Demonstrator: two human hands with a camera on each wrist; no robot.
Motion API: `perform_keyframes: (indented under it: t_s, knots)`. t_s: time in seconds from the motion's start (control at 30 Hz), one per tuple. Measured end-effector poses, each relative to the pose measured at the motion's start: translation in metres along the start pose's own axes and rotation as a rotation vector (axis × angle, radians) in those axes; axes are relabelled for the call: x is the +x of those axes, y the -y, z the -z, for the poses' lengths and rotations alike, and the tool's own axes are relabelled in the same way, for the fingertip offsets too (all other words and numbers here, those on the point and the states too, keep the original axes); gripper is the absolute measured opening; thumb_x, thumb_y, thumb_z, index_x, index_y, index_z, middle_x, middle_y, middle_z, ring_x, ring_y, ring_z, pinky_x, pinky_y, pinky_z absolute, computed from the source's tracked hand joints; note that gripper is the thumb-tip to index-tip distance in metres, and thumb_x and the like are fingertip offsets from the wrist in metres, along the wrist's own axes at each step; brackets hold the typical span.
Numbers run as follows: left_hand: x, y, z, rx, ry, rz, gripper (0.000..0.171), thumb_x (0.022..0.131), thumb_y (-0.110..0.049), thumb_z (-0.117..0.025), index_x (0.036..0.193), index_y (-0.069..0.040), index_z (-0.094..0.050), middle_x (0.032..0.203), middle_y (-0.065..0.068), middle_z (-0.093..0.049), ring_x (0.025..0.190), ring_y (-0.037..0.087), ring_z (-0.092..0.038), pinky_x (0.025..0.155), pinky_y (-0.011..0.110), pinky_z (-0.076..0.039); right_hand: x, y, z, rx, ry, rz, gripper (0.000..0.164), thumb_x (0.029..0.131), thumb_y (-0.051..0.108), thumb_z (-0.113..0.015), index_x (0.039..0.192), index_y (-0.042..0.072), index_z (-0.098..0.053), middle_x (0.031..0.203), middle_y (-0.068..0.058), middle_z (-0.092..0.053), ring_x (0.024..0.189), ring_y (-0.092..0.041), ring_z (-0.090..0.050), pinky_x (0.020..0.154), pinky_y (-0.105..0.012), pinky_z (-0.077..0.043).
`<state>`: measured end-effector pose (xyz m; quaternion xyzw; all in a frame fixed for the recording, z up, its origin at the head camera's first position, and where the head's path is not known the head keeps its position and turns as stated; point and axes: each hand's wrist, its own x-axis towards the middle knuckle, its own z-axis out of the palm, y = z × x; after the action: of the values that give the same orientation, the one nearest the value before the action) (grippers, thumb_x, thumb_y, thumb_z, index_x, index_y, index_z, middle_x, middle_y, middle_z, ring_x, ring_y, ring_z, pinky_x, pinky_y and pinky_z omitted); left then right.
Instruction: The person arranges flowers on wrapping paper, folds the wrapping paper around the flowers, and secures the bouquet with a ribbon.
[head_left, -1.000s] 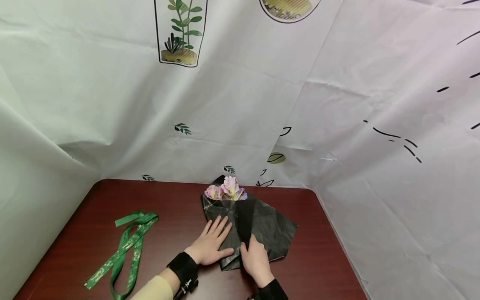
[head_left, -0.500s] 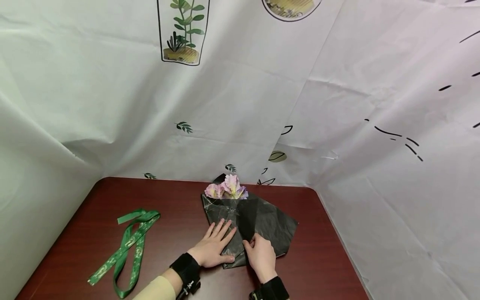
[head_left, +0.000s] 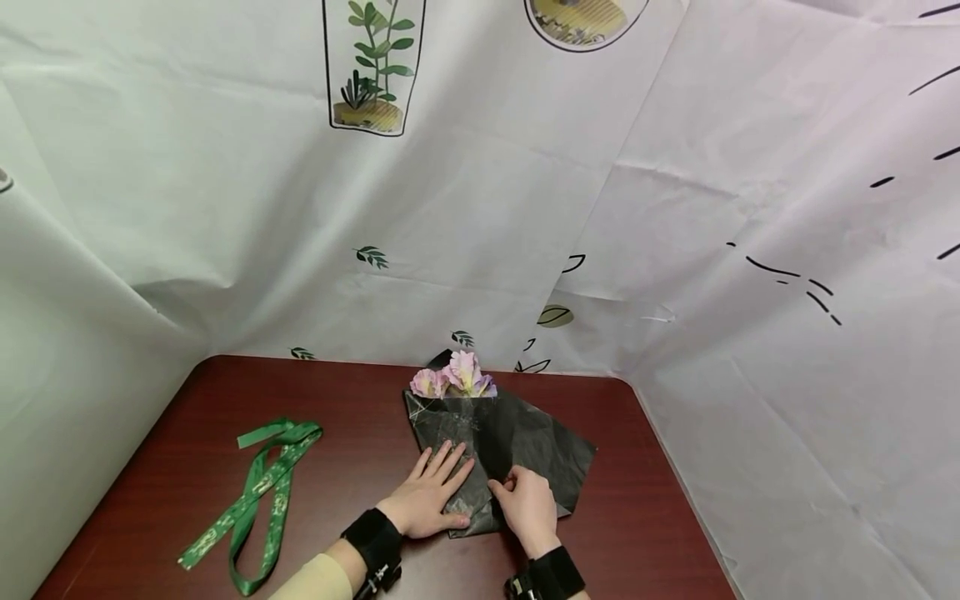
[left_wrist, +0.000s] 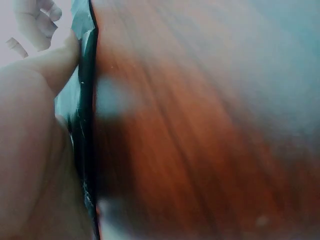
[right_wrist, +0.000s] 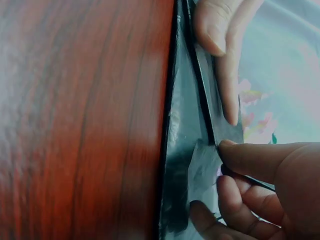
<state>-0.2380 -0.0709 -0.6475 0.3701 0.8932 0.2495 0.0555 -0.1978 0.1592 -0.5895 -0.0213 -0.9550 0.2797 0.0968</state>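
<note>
Black wrapping paper lies folded on the table around pink and purple flowers, whose heads show past its far edge. My left hand presses flat on the paper's left part, fingers spread and thumb toward the right. Close beside it, my right hand pinches a fold of the paper between thumb and curled fingers. In the right wrist view the thumb sits on the fold's edge, with the fingers under it. The flower stems are hidden inside the wrap.
A green patterned ribbon lies loosely looped at the left of the reddish-brown table. White printed cloth hangs behind the table and along its sides.
My right hand has shifted slightly to the right and away from me, drawing the pinched fold along. My left hand stays spread on the paper, with only a slight shift.
</note>
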Motion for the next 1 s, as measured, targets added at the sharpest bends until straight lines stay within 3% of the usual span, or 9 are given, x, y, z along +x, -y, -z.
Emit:
perform_keyframes:
  t_s: [0.17, 0.4, 0.57, 0.63, 0.7, 0.83, 0.9, 1.0]
  knots:
    - [0.001, 0.001, -0.001, 0.024, 0.013, 0.0, 0.097, 0.104, -0.074, -0.058, 0.179, -0.019, -0.029, 0.187, 0.013, -0.011, 0.172, 0.039, -0.004, 0.133, 0.068, -0.007, 0.004, -0.007, -0.001, 0.044, 0.01, 0.001, 0.035, 0.092, 0.026, -0.092, 0.072, 0.019, -0.064, 0.065, 0.008, -0.058, 0.053, -0.009, -0.051, 0.052, -0.031, -0.043]
    - [0.002, 0.001, 0.0, 0.002, 0.028, -0.004, 0.094, 0.105, -0.071, -0.06, 0.178, -0.02, -0.031, 0.186, 0.014, -0.012, 0.171, 0.041, -0.004, 0.133, 0.069, -0.007, 0.008, -0.036, -0.018, 0.236, 0.091, -0.027, 0.036, 0.099, 0.035, -0.085, 0.075, 0.017, -0.066, 0.065, 0.005, -0.058, 0.054, -0.013, -0.05, 0.055, -0.029, -0.04]
    - [0.002, -0.001, 0.003, 0.01, 0.06, 0.011, 0.094, 0.105, -0.071, -0.06, 0.179, -0.022, -0.028, 0.187, 0.012, -0.009, 0.172, 0.039, -0.002, 0.134, 0.067, -0.007, 0.01, -0.037, -0.013, 0.238, 0.162, -0.061, 0.032, 0.1, 0.031, -0.085, 0.079, 0.015, -0.066, 0.067, 0.003, -0.058, 0.056, -0.015, -0.05, 0.057, -0.03, -0.04]
    - [0.003, -0.002, 0.004, 0.005, 0.079, 0.021, 0.095, 0.105, -0.071, -0.06, 0.179, -0.023, -0.027, 0.187, 0.011, -0.008, 0.172, 0.038, -0.001, 0.134, 0.067, -0.006, 0.009, -0.035, -0.011, 0.231, 0.178, -0.076, 0.028, 0.1, 0.028, -0.085, 0.088, 0.008, -0.069, 0.069, 0.002, -0.059, 0.057, -0.016, -0.053, 0.058, -0.031, -0.042]
    - [0.004, -0.003, 0.004, -0.004, 0.097, 0.029, 0.096, 0.104, -0.072, -0.061, 0.179, -0.024, -0.027, 0.187, 0.01, -0.006, 0.172, 0.038, 0.001, 0.134, 0.066, -0.005, 0.009, -0.034, -0.011, 0.224, 0.177, -0.097, 0.034, 0.099, 0.027, -0.086, 0.105, -0.003, -0.072, 0.071, 0.001, -0.062, 0.058, -0.016, -0.057, 0.057, -0.033, -0.048]
    - [0.008, -0.006, 0.006, -0.004, 0.11, 0.02, 0.099, 0.101, -0.07, -0.066, 0.179, -0.023, -0.027, 0.187, 0.009, -0.008, 0.172, 0.038, -0.001, 0.134, 0.068, -0.005, 0.01, -0.029, -0.007, 0.232, 0.195, -0.157, 0.077, 0.098, 0.027, -0.087, 0.148, -0.02, -0.051, 0.078, -0.002, -0.067, 0.064, -0.018, -0.063, 0.062, -0.039, -0.055]
    - [0.01, -0.007, 0.008, 0.019, 0.102, -0.004, 0.101, 0.1, -0.068, -0.071, 0.179, -0.022, -0.028, 0.187, 0.008, -0.009, 0.172, 0.037, -0.002, 0.134, 0.068, -0.005, 0.011, -0.028, -0.006, 0.246, 0.203, -0.172, 0.081, 0.102, 0.029, -0.084, 0.155, -0.019, -0.045, 0.08, -0.003, -0.067, 0.065, -0.018, -0.063, 0.062, -0.038, -0.053]
    - [0.015, -0.01, 0.012, 0.051, 0.084, -0.051, 0.099, 0.101, -0.065, -0.071, 0.179, -0.021, -0.028, 0.187, 0.007, -0.011, 0.172, 0.035, -0.004, 0.134, 0.068, -0.007, 0.011, -0.028, -0.006, 0.266, 0.203, -0.169, 0.076, 0.109, 0.034, -0.075, 0.155, -0.017, -0.045, 0.08, -0.002, -0.066, 0.064, -0.018, -0.061, 0.062, -0.036, -0.049]
